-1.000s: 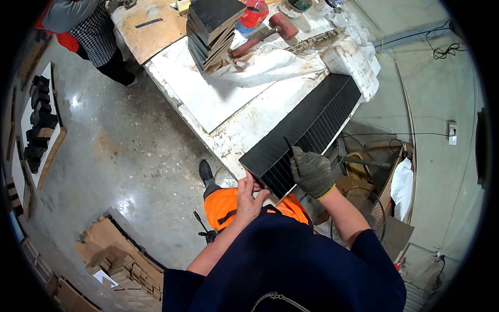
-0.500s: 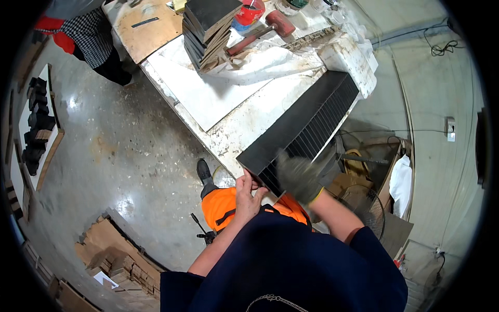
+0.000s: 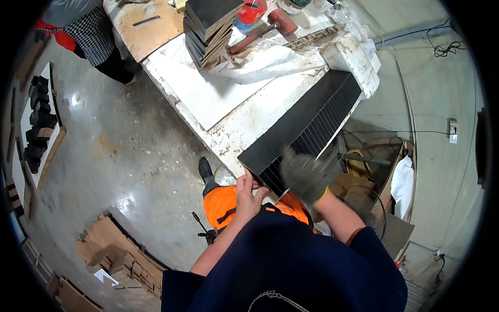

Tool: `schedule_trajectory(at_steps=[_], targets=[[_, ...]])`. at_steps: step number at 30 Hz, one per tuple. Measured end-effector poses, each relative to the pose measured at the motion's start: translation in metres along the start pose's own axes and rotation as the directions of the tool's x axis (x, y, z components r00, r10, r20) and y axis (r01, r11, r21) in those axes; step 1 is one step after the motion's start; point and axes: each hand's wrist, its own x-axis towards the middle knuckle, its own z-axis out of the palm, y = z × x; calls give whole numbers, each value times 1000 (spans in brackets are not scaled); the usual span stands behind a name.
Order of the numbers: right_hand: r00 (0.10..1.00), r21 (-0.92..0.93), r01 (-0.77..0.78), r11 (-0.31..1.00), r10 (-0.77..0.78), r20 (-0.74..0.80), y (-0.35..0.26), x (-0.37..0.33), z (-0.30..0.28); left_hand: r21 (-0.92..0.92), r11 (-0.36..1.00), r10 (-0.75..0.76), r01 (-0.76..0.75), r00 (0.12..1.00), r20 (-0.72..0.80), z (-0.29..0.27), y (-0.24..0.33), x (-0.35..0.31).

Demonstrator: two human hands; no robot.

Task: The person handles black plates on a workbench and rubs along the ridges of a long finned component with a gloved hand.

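A long row of thin black boards [image 3: 291, 127], packed side by side, lies along the right edge of the white worktable. My bare left hand [image 3: 248, 193] grips the row's near end, its thumb and fingers bent against the end board. My right hand [image 3: 304, 177], in a dark grey work glove with a yellow cuff edge, is over the slatted right side of the row, near that same end. Motion smears its fingers, so their closing, and whether they touch the boards, cannot be made out.
A stack of dark boards [image 3: 212, 31], a red-headed mallet [image 3: 280, 23] and a red tub [image 3: 253, 11] occupy the far worktable [image 3: 228, 143]. A fan [image 3: 366, 208] stands low at right. Another person [image 3: 96, 39] stands far left; cardboard [image 3: 117, 244] lies on the floor.
My gloved right hand has shifted slightly down and to the right along the slatted side. The left hand keeps its place at the near end; the board row looks unchanged.
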Motion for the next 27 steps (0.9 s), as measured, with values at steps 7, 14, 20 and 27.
schedule_trajectory(at_steps=[7, 14, 20, 27], targets=[[968, 6, 245, 969, -245, 43, -8, -4, 9, -250, 959, -132, 135, 991, 27, 2, -12, 7], [946, 120, 320, 940, -323, 13, -15, -12, 9, 163, 985, 59, -61, 998, 16, -2, 5, 4], [919, -249, 365, 897, -305, 249, -36, -16, -2, 10, 999, 33, -33, 999, 3, 5, -10, 3], [951, -223, 82, 971, -143, -272, 15, -7, 1, -507, 775, -410, 376, 911, 48, -2, -13, 6]])
